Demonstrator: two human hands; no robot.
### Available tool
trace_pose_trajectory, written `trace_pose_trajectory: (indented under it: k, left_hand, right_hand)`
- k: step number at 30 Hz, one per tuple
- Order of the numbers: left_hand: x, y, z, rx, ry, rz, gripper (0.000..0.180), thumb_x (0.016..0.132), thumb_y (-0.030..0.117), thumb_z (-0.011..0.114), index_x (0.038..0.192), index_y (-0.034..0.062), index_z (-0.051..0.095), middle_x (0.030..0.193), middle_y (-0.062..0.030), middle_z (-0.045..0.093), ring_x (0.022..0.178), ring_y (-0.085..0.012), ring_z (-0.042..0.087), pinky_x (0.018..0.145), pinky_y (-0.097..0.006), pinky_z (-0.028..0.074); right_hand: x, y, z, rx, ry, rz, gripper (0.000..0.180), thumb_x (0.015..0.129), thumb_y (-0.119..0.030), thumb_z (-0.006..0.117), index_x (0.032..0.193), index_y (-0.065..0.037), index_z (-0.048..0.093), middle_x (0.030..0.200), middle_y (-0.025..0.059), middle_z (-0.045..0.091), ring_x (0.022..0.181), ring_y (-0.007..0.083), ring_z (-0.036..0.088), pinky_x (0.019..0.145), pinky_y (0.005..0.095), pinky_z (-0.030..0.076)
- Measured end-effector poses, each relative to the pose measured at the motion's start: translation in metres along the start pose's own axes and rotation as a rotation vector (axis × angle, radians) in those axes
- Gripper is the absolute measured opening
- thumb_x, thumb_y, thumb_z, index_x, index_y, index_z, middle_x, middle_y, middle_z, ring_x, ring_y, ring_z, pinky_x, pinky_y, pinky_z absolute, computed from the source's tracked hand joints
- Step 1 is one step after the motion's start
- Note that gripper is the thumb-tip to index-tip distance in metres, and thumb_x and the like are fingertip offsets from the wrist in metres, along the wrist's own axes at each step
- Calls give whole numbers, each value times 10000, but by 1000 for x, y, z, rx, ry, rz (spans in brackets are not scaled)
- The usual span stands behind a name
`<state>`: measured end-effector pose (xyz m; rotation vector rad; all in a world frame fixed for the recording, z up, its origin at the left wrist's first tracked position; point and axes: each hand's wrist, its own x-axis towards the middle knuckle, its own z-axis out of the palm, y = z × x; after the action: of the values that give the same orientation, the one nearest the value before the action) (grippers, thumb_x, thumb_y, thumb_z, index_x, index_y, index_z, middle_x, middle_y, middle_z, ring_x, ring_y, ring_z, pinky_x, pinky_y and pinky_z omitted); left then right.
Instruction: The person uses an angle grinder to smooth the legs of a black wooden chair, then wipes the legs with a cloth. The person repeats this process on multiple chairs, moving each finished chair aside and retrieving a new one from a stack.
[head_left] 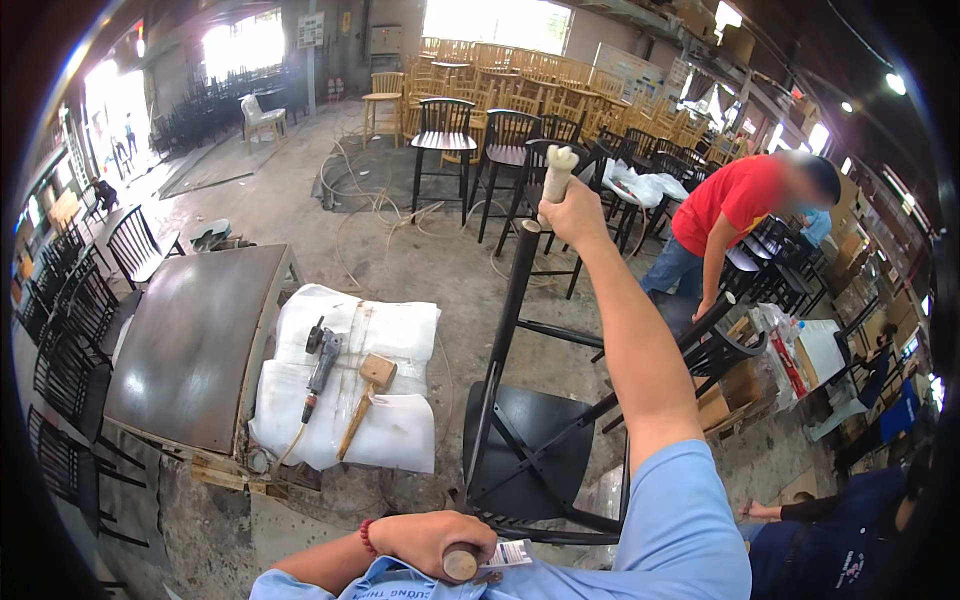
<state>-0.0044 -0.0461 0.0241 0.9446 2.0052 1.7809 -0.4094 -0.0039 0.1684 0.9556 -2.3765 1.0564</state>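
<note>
A black wooden stool [540, 432] lies turned over in front of me, its seat underside and crossed braces showing and its legs pointing up. My left hand [430, 540], with a red bead bracelet at the wrist, is closed round a rod with a round bare-wood end [461, 563], which looks like a leg of the stool. My right hand [577, 215] stretches forward, gripping a short off-white stick with a knobbed top [558, 172]. Just below that hand is the bare-wood end of another stool leg [530, 229]; I cannot tell whether they touch.
On a padded white stand [405, 440] lie a grey power tool [322, 365] with a hose and a wooden mallet [378, 373]. A dark-topped table [185, 345] stands at left. A person in red [725, 200] bends over at right; another in navy [830, 540] is nearer. Chairs [443, 130] and loose hoses [385, 200] lie beyond.
</note>
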Motion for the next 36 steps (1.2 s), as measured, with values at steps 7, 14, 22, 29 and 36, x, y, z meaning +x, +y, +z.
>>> trace_pose_trajectory:
  k: [7, 14, 22, 29, 36]
  left_hand:
    - [-5, 9, 2, 81, 86, -41, 228, 811, 160, 762, 889, 52, 577, 828, -93, 613, 786, -302, 599, 712, -392, 478]
    - [-45, -3, 12, 59, 282, -82, 471, 818, 198, 758, 1200, 8, 558, 1145, -163, 621, 1093, -303, 608, 955, -388, 477]
    - [-199, -47, 9, 72, 445, -383, 356, 883, 257, 664, 1138, 17, 604, 1081, -171, 680, 1029, -308, 649, 903, -400, 497]
    - [-430, -112, 42, 115, 725, -823, 386, 873, 277, 622, 1174, 36, 625, 1119, -172, 689, 1031, -315, 658, 886, -398, 513]
    - [-623, -127, 180, -29, 1473, -1366, 345, 847, 214, 590, 1100, -9, 663, 1078, -224, 687, 1019, -361, 657, 893, -424, 515]
  right_hand:
    - [4, -17, 4, -207, 34, -120, 448, 738, -277, 731, 1093, -22, 635, 996, 254, 695, 983, 429, 658, 859, 478, 530]
    - [-15, -98, -36, 102, -19, -492, 428, 838, -101, 690, 1253, -32, 608, 1091, 108, 692, 1007, 206, 661, 886, 358, 509]
    - [-91, -332, 3, -133, -280, -794, 418, 856, 22, 606, 1263, -72, 584, 1110, 102, 672, 980, 200, 664, 881, 326, 505]
    - [-240, -399, 280, 202, -759, -655, 493, 691, 43, 740, 1145, -38, 566, 1144, 163, 612, 1087, 312, 609, 951, 361, 473]
    - [-440, -360, 472, 29, -989, -484, 520, 770, 62, 604, 1276, -27, 528, 1362, 206, 476, 1195, 421, 522, 993, 471, 464]
